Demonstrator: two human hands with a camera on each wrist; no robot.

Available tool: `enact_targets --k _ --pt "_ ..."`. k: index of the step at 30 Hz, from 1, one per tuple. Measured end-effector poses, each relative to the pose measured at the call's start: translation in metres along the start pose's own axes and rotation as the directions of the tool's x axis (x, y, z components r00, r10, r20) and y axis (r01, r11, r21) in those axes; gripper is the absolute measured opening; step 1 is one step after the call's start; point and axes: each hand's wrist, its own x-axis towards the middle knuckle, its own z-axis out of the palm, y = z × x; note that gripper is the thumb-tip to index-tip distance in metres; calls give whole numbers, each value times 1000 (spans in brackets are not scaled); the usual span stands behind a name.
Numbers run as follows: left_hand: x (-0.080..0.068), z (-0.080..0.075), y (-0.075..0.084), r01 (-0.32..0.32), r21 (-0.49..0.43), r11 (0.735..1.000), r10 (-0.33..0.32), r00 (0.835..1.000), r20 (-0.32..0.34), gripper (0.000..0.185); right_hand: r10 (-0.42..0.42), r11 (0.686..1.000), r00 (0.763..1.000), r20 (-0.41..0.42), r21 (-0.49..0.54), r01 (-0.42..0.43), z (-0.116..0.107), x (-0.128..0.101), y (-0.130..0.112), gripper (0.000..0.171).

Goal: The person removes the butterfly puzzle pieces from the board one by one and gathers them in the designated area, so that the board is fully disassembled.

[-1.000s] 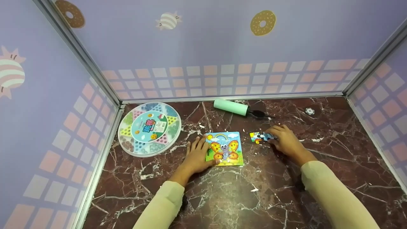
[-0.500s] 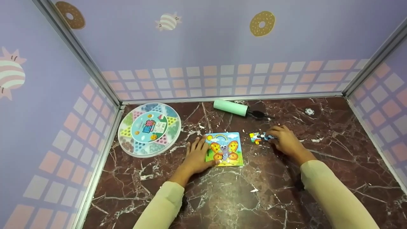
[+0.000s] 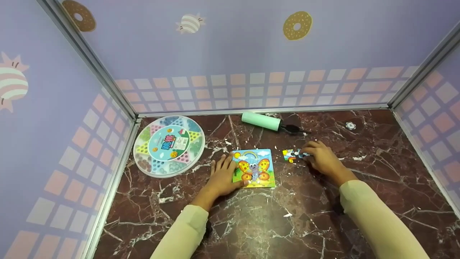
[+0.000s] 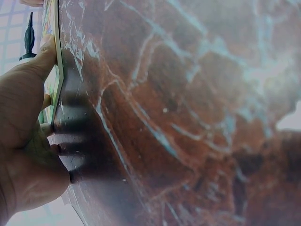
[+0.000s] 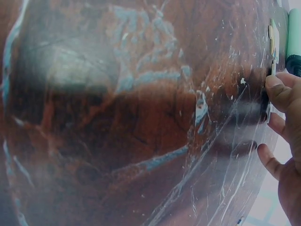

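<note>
A butterfly puzzle board (image 3: pixel 256 169) lies flat on the marble table (image 3: pixel 273 223), near its middle. My left hand (image 3: pixel 220 175) rests on the board's left edge with straight fingers, its thumb along the near edge. In the left wrist view the left hand (image 4: pixel 28 141) has its thumb on the board's (image 4: pixel 51 84) rim. To the right, a small cluster of joined puzzle pieces (image 3: pixel 291 155) lies on the table. My right hand (image 3: pixel 318 157) holds the cluster's right end with curled fingers. In the right wrist view, a fingertip of the right hand (image 5: pixel 287 141) touches the pieces (image 5: pixel 272 35).
A round marble-game box (image 3: pixel 169 145) sits at the back left. A green roller (image 3: pixel 261 121) with a dark handle lies near the back wall. A small round disc (image 3: pixel 350 125) lies at the back right. Patterned walls close off three sides.
The right hand and the joined pieces have shifted very slightly. The left hand and the board have stayed in place.
</note>
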Motion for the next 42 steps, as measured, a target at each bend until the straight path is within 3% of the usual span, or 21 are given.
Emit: enact_targets --k 11,19,24,34,42 --pt "-9 -18 19 1 33 999 -2 999 35 72 10 1000 1000 4 -5 -10 0 0 -2 26" --pt "-1 -2 0 -11 -5 1000 11 1000 1 78 10 1000 1000 -3 -14 -10 0 0 -2 27" --pt "0 1 -3 -19 -4 1000 19 1000 -11 76 16 1000 1000 1 -13 -16 0 0 -3 27" --pt "-6 -11 11 11 29 1000 -12 999 33 69 -4 999 999 -53 33 5 1 2 -3 23" --pt "-10 -18 23 14 96 995 -18 999 37 63 25 999 998 -61 36 -23 2 11 -16 29"
